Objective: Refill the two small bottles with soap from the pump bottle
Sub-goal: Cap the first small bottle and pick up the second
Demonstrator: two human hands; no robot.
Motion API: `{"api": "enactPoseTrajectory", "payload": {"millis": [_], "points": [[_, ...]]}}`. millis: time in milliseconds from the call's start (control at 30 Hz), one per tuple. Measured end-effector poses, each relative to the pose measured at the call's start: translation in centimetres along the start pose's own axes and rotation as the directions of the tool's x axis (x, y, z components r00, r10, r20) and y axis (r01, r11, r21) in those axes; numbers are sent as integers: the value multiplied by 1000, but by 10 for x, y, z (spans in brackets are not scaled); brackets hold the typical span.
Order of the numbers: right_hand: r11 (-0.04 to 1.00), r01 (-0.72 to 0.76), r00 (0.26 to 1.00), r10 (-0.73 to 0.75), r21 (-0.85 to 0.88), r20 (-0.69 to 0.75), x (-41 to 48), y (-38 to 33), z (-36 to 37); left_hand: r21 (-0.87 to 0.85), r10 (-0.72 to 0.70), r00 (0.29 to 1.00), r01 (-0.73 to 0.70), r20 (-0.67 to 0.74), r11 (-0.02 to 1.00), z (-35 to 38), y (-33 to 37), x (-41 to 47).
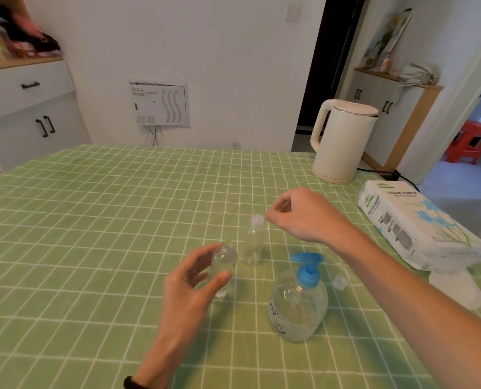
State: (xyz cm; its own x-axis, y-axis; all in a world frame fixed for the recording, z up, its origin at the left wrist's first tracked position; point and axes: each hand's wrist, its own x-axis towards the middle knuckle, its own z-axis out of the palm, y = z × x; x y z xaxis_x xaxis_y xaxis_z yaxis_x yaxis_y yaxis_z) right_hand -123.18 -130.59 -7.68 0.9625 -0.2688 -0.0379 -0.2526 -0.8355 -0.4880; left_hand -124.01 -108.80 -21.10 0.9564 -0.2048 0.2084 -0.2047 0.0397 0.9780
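Green checked cloth covers the table (pixel 93 234), whose near edge runs under both forearms; its left half lies bare out to the far edge. At the far right corner stands a cream kettle (pixel 343 141), with a tissue pack (pixel 418 226) along the right edge. Near the middle stands the pump bottle (pixel 298 301), blue nozzle pointing left. Just left of it, the left hand (pixel 188 287) curls loosely around the nearer small bottle (pixel 223 262), fingers spread, contact unclear. Beyond stands the farther small bottle (pixel 252 242), the right hand (pixel 298 214) pinched shut beside its cap. A loose clear cap (pixel 340 282) lies right of the pump bottle.
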Motion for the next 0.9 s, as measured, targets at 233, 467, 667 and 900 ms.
{"api": "enactPoseTrajectory", "payload": {"millis": [233, 467, 667, 900], "points": [[977, 102, 987, -76, -188, 140, 22, -15, 11, -37, -82, 994, 80, -65, 996, -34, -13, 18], [951, 142, 985, -109, -275, 133, 30, -11, 27, -43, -112, 990, 109, -81, 993, -49, -18, 26], [946, 160, 986, -138, -283, 99, 25, -13, 25, -19, -126, 989, 125, -72, 992, -52, -17, 24], [956, 257, 962, -239, -144, 129, 2, -27, 1, 167, 35, 991, -13, -131, 986, -52, 1, 9]]}}
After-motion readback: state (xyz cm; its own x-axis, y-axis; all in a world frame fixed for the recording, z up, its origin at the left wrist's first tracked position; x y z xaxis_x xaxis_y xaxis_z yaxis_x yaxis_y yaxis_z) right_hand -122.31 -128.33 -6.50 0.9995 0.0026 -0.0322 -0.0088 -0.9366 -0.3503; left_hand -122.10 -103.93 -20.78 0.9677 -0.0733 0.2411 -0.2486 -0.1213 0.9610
